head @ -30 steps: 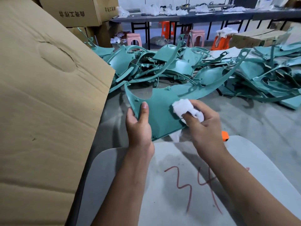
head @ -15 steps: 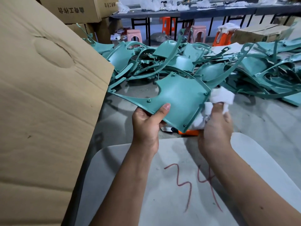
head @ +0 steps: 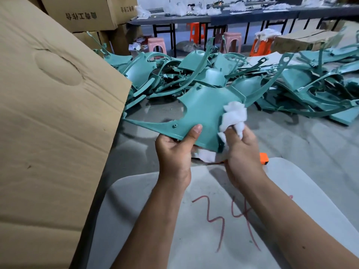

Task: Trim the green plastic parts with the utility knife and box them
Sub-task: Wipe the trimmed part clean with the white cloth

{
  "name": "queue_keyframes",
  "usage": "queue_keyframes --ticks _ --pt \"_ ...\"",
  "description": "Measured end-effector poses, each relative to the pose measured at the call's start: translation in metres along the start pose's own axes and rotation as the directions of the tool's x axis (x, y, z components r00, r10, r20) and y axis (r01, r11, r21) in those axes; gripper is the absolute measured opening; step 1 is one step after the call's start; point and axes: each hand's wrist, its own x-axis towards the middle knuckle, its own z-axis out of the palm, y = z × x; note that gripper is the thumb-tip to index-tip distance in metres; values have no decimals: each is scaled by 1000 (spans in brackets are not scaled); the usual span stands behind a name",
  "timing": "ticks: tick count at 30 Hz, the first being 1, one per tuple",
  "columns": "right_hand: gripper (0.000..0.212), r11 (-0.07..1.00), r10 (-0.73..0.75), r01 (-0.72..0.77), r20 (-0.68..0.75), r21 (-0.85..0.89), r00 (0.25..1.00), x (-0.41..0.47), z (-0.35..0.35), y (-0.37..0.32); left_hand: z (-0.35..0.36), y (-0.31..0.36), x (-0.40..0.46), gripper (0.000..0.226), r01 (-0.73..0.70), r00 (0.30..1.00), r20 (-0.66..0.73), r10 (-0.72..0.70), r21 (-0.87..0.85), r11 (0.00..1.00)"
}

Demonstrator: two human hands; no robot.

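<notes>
Cloth (head: 234,117) now atop thumb-pinched panel (head: 204,111)

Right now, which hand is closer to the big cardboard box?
Left. The left hand holds the green part's near edge, on the side toward the cardboard box. The right hand, gripping a white cloth, is farther away.

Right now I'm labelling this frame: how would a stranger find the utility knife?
Start at the pale board with red scrawl. At its far edge, just right of the right hand, an orange tip shows: seemingly the knife, the only orange thing near the hands.
</notes>
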Motion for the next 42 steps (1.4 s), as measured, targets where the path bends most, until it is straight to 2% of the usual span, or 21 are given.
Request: queue_keyframes --ticks 3,5,7,10,11,12,15,18,22,25,27,30,32,33,34,36,37,38,39,40,42 --pt "22 997 32 -21 138 -80 990 -4 6 3 -7 4 6 24 -3 998 -55 2 -22 1000" --pt "20 989 19 -8 74 -145 997 -4 6 -1 -8 6 6 25 -1 1000 -23 1 4 1000" --pt "27 977 16 -30 -68 -211 998 -1 4 -6 -7 8 5 30 19 989 148 -27 56 998" --pt "33 994 61 -83 -252 -76 966 8 -5 -17 -12 11 3 42 127 860 475 -189 158 979" --pt "30 995 87 -95 -285 -14 955 12 -8 -22 -14 12 3 39 161 824 513 -240 193 968" --pt "27 994 113 -109 -287 31 951 17 -14 -26 -16 13 4 32 187 820 503 -272 213 959" --pt "22 985 169 -169 -208 14 964 29 -35 -40 -20 21 7 16 332 848 372 -378 184 925" --pt "26 954 283 -290 -101 -74 954 32 -49 -51 -26 32 14 42 442 801 357 -481 192 876" --pt "32 941 252 -269 -105 -204 962 35 -66 -60 -31 38 17 71 534 694 419 -585 246 809" --pt "30 860 311 -241 88 -449 946 34 -77 -64 -30 36 16 88 590 613 450 -649 286 755" --pt "29 775 379 -170 232 -609 896 31 -73 -58 -27 33 12 91 626 592 418 -689 300 719" --pt "30 666 412 -15 351 -746 841 28 -63 -47 -25 27 5 74 579 615 360 -701 397 712" --pt "32 620 352 89 377 -779 857 33 -62 -39 -25 24 4 47 553 674 284 -682 417 721" --pt "31 607 280 129 362 -784 889 34 -60 -36 -24 23 4 37 551 704 244 -667 404 730" --pt "31 608 174 154 320 -779 931 34 -58 -34 -24 22 5 36 555 731 203 -651 378 741" --pt "33 627 -111 166 123 -761 986 36 -56 -27 -26 22 9 49 561 772 134 -621 315 765" --pt "34 647 -225 155 7 -746 974 37 -55 -25 -28 23 11 48 555 786 123 -605 288 780" --pt "34 697 -251 116 -89 -707 964 37 -53 -24 -30 24 12 42 544 800 119 -588 269 795" --pt "35 769 -180 45 -149 -638 972 36 -51 -24 -32 25 14 35 532 813 109 -573 262 805" --pt "36 828 -40 -57 -161 -558 986 34 -48 -24 -33 26 15 30 525 821 93 -563 264 809" --pt "34 848 275 -268 -53 -457 960 27 -40 -24 -33 27 15 34 511 836 71 -544 260 820"
